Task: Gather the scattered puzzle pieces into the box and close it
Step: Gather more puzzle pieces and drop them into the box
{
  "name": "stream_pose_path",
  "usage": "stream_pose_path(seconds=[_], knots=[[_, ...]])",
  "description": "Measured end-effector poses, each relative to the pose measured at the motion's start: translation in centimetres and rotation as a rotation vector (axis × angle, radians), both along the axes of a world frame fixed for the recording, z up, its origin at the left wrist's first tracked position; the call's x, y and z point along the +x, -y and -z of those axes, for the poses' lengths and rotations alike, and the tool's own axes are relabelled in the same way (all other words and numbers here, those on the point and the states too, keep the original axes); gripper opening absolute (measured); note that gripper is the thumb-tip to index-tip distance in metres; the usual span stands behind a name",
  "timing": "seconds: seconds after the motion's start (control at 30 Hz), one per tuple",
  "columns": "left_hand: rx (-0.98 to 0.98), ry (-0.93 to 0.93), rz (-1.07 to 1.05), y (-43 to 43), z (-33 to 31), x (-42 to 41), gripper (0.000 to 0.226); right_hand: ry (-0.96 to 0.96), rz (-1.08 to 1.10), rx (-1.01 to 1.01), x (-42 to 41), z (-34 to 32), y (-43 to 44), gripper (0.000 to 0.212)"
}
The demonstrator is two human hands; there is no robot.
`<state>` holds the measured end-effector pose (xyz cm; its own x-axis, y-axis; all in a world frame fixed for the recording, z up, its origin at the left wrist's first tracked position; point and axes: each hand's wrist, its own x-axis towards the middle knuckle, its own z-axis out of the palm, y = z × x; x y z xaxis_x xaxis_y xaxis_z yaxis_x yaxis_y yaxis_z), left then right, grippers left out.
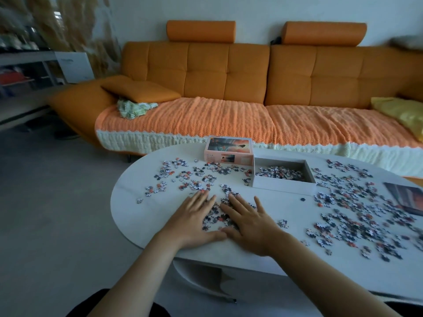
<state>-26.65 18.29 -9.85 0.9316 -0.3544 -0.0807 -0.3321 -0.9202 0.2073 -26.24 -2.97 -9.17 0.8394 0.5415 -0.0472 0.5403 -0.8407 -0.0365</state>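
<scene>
Small puzzle pieces lie scattered over a white oval table (pixel 142 227). My left hand (pixel 194 220) and my right hand (pixel 249 225) rest flat on the table, fingers spread, thumbs nearly touching, framing a small heap of pieces (pixel 217 217) between them. Neither hand grips anything. An open white box base (pixel 283 185) sits at mid-table with several pieces inside. Its lid (pixel 229 148), printed with an orange sunset picture, stands just left of the base. More pieces spread to the upper left (pixel 183 175) and thickly to the right (pixel 357 213).
A printed picture sheet (pixel 405 197) lies at the table's right edge. An orange sofa (pixel 206 74) with a knitted orange cover stands behind the table. Grey floor (pixel 57 202) lies to the left.
</scene>
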Motion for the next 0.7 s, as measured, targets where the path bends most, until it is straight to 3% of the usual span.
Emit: stream_pose_path(seconds=[0.27,0.47,0.57,0.7], knots=[[-0.043,0.023,0.156,7.4,0.5,2.1,0.115,0.070,0.127,0.094,2.2,-0.1,6.8,0.054],[-0.237,0.128,0.249,12.4,0.6,3.9,0.082,0.133,0.216,0.347,1.5,-1.1,10.7,0.036],[-0.215,0.163,0.255,13.2,0.8,4.5,0.088,0.085,0.292,0.336,-0.1,-0.6,12.3,0.052],[-0.203,0.100,0.256,13.7,0.8,4.8,0.105,-0.061,0.422,0.136,-1.4,1.0,13.5,0.080]])
